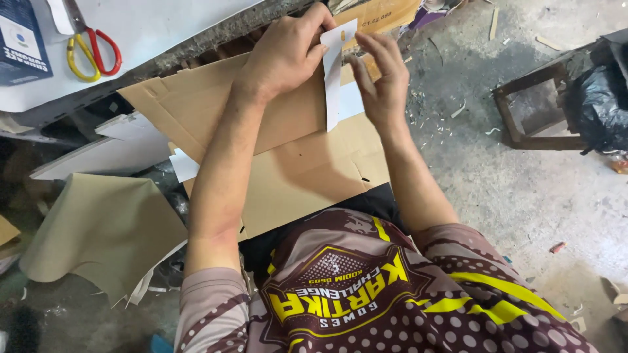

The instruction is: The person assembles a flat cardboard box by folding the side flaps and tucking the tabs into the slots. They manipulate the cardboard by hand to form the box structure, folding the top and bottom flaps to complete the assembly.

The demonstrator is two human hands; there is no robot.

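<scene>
Left hand: my left hand (284,55) rests over the upper end of a narrow white folded paper strip (333,78); its grip is closed on the strip's top left edge, thumb and fingertips pinching it.
Right hand: my right hand (383,82) stands just right of the strip; its fingers (373,49) press the strip's upper right edge, grip closed on the same piece.
Held item: the white strip hangs upright between both hands, with a small slot near its top, its lower end pointing down over the cardboard.
Work surface: a flat brown corrugated cardboard sheet (307,170) lies across my lap, under both forearms; a second brown sheet (196,98) overlaps it at the upper left.
Tabletop: a white tabletop (163,26) sits at the upper left, well apart from my hands.
Tabletop items: scissors with one red and one yellow handle (91,49) lie on it, beside a dark blue box (19,42) at the frame edge.
Left floor: a beige sheet (98,229) lies low beside my left arm.
Right floor: a grey concrete floor (523,196) strewn with scraps; a dark wooden frame (523,111) stands next to a black plastic bag (598,104).
</scene>
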